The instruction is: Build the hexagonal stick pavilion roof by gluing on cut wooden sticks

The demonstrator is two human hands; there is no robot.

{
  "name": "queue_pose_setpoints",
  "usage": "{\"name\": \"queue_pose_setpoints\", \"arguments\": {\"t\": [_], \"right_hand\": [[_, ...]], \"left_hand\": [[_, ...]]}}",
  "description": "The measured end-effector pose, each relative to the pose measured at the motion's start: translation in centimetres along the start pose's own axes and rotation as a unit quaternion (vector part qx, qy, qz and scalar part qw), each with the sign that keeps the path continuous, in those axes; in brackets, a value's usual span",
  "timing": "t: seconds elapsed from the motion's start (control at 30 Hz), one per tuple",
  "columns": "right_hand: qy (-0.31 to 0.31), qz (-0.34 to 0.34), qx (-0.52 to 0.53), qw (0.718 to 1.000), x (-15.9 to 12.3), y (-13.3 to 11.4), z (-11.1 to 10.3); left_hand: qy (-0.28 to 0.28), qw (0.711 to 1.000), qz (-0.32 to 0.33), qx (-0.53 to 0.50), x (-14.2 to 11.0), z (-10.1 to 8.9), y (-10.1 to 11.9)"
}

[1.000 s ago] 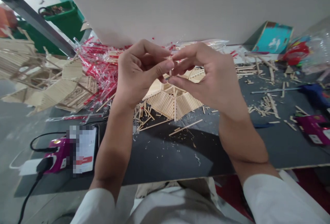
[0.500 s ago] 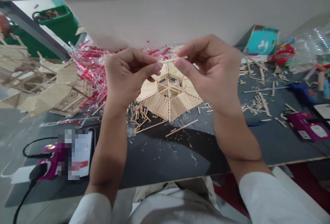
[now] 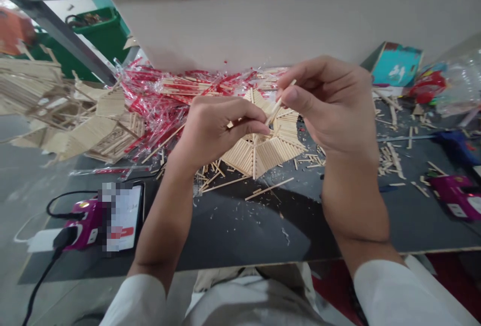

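Above the table, my left hand [image 3: 221, 130] and my right hand [image 3: 330, 100] are closed on a thin wooden stick [image 3: 277, 107], each pinching it near one end. The stick slants up to the right, its tip poking past my right thumb. Right below them lies a star-shaped model [image 3: 268, 151] built from rows of glued sticks; my left hand covers part of it. Loose sticks [image 3: 269, 189] and short offcuts are scattered in front of it.
Red-and-clear plastic wrappers [image 3: 165, 85] pile up behind. A bigger stick structure [image 3: 75, 115] stands at left. A phone [image 3: 126, 218] and a purple power strip [image 3: 83, 221] lie front left. At right are a blue glue gun [image 3: 454, 143] and another purple power strip [image 3: 453, 191].
The stick has turned from nearly level to a steep slant. My left hand has moved right and down, my right hand slightly right. The whole view has shifted a little.
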State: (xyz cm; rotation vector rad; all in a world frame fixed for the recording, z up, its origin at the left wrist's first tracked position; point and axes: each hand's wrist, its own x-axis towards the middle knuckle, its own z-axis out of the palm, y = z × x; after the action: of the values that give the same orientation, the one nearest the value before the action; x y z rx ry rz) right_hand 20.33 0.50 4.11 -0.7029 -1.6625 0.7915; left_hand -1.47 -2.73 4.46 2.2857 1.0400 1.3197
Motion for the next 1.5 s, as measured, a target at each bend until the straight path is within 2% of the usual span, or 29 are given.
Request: {"name": "queue_pose_setpoints", "arguments": {"t": [0.1, 0.2, 0.33, 0.4, 0.5, 0.63, 0.8, 1.0, 1.1, 1.2, 1.37, 1.5], "right_hand": [[-0.005, -0.004, 0.028, 1.000, -0.1, 0.0, 0.0], [0.016, 0.023, -0.041, 0.999, 0.1, 0.2, -0.3], [0.076, 0.005, -0.106, 0.991, 1.1, 1.4, -1.8], [0.110, -0.008, -0.125, 0.986, 1.8, 2.5, -2.7], [0.133, 0.018, -0.170, 0.976, 2.8, 4.7, -3.8], [0.088, 0.024, -0.147, 0.985, 4.0, 7.7, -3.9], [0.015, 0.033, -0.113, 0.993, 4.8, 9.8, -2.9], [-0.046, 0.059, -0.092, 0.993, 4.6, 10.8, -2.0], [-0.073, 0.057, -0.080, 0.993, 4.6, 11.2, -1.7], [-0.067, 0.062, -0.086, 0.992, 4.6, 11.2, -1.4], [-0.063, 0.082, -0.098, 0.990, 4.5, 10.9, -1.4], [-0.071, 0.069, -0.082, 0.992, 4.6, 11.0, -1.7]], "left_hand": [[-0.031, 0.999, -0.012, 0.015, 0.0, 0.1, 0.5], [-0.036, 0.999, -0.006, 0.026, 0.0, -0.1, 0.6], [-0.002, 1.000, -0.008, 0.023, -0.1, -1.0, -0.2], [0.018, 0.999, -0.041, 0.010, -0.2, -1.7, -1.0], [0.050, 0.995, -0.082, -0.005, -0.4, -2.5, -2.5], [0.062, 0.990, -0.129, -0.009, -0.5, -3.6, -4.6], [-0.027, 0.971, -0.221, 0.084, -0.7, -5.0, -6.9], [-0.133, 0.949, -0.264, 0.106, -0.9, -5.2, -9.1], [-0.159, 0.947, -0.255, 0.110, -0.7, -4.7, -9.4], [-0.171, 0.949, -0.238, 0.113, -0.7, -4.4, -9.3], [-0.167, 0.952, -0.236, 0.099, -0.8, -4.4, -9.5], [-0.169, 0.952, -0.237, 0.092, -0.8, -4.4, -9.8]]}}
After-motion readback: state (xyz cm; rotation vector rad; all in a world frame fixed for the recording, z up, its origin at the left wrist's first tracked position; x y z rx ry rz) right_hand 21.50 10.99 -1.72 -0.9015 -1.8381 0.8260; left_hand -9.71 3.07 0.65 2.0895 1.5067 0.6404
